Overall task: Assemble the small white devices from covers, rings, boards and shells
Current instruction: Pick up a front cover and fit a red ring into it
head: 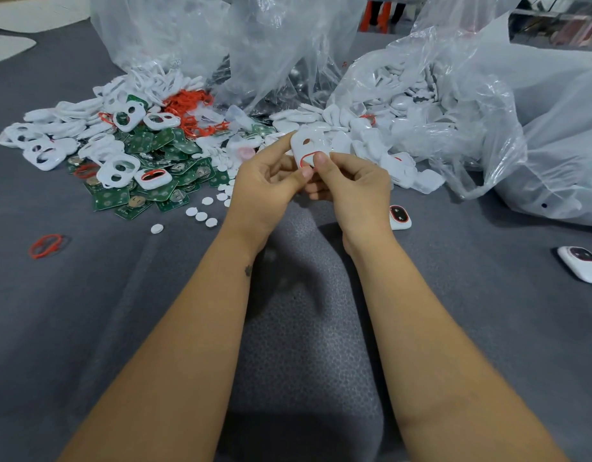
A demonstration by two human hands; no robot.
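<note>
Above grey cloth, both hands pinching white cover; clear bag holding shells

2 finished devices, 1 loose red ring, 2 hands.

Two bare forearms were seen, with no sleeves, gloves, watch or rings worn. A small dark mark, like a tattoo, was borne on the left forearm near the wrist. Fingernails on both hands were kept short.
</note>
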